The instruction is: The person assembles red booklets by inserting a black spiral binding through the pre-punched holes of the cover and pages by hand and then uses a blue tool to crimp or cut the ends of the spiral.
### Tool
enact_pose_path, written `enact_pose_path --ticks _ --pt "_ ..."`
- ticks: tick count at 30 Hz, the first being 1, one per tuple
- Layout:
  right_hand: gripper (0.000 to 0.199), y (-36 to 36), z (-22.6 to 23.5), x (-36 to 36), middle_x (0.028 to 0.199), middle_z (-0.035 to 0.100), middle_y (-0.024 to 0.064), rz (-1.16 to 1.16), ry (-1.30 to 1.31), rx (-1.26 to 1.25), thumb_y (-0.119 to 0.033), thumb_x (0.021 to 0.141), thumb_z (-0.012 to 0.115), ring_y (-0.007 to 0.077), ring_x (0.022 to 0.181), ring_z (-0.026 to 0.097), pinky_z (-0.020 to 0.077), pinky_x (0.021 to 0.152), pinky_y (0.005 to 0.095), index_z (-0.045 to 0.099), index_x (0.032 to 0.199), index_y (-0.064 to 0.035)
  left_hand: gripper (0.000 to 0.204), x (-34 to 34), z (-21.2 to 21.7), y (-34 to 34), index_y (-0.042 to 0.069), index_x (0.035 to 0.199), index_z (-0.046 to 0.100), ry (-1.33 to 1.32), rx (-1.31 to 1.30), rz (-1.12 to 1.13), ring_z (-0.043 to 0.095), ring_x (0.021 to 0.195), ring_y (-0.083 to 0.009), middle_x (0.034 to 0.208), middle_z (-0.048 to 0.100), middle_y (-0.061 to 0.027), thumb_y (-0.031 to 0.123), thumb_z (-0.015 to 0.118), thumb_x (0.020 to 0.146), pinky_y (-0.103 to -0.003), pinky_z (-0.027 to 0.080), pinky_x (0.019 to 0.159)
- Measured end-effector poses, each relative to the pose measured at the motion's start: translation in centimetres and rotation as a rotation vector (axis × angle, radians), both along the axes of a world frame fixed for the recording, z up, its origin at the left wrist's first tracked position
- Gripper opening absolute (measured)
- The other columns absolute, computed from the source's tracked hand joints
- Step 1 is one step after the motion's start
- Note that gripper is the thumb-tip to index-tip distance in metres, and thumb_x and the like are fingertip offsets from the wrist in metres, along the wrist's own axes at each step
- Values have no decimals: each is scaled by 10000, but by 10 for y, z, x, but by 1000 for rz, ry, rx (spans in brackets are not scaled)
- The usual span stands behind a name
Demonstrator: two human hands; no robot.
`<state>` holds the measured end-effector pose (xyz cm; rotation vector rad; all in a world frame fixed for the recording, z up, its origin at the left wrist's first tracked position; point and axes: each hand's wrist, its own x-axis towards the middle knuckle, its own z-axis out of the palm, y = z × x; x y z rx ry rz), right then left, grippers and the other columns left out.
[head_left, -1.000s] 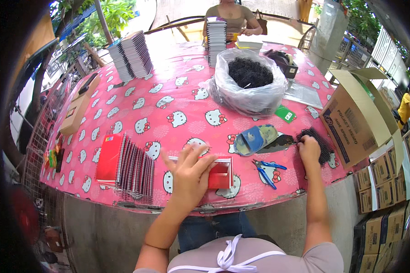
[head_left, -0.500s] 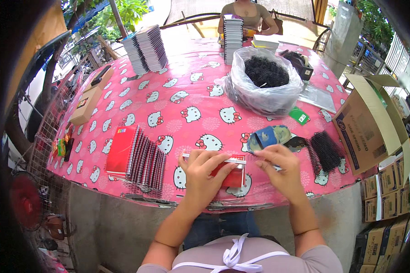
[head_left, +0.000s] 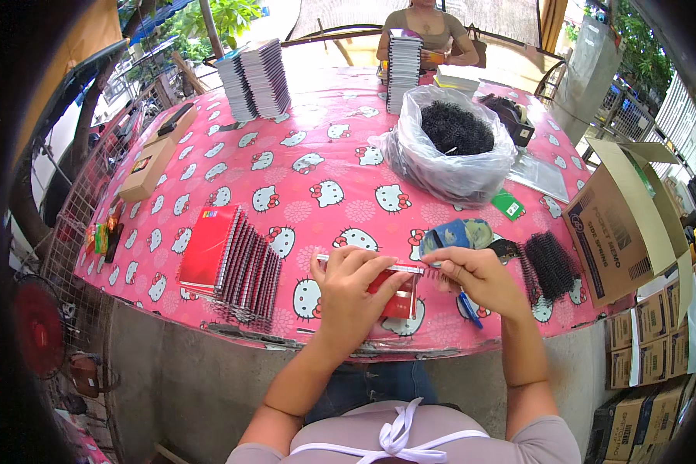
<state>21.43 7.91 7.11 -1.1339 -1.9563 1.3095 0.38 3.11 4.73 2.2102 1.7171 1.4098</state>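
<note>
Near the table's front edge, my left hand (head_left: 350, 296) presses a small red notebook (head_left: 400, 305) down, fingers over its far edge and thumb on its cover. Beside its right end, my right hand (head_left: 479, 282) is closed in a pinch on a thin dark spiral coil (head_left: 436, 274), which meets the notebook's bound edge. From under that palm sticks out a blue-handled tool (head_left: 469, 309); its working end is hidden. Just beyond lies a blue patterned pouch-like item (head_left: 456, 235). Left of my hands stands a leaning row of red spiral notebooks (head_left: 228, 267).
A plastic bag (head_left: 448, 166) full of black coils stands beyond my right hand. More black coils (head_left: 549, 265) lie beside an open carton (head_left: 619, 224). Tall notebook stacks (head_left: 257, 81) stand at the back, where a person (head_left: 427, 39) sits. Cartons (head_left: 661, 317) are piled at right.
My right hand has turned and moved slightly right and nearer, its fingertips still by the notebook's end. The blue-handled tool now points toward me below the palm. My left hand stays on the notebook.
</note>
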Motion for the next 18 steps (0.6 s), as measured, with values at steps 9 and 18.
enact_pose_path --ticks 9,18 --pt "214 -15 -3 -28 864 569 123 -103 -226 800 -213 834 657 324 772 602 480 597 406 595 984 -73 238 -1 -4 1 118 877 707 18 -24 14 558 884 -197 847 636 -22 242 781 688 -413 317 868" --pt "223 -18 -2 -38 836 553 125 -135 -182 731 -174 789 683 336 743 586 472 606 420 587 945 -46 237 -3 -5 1 130 874 704 30 -26 16 564 876 -189 839 643 -9 235 783 677 -409 313 856"
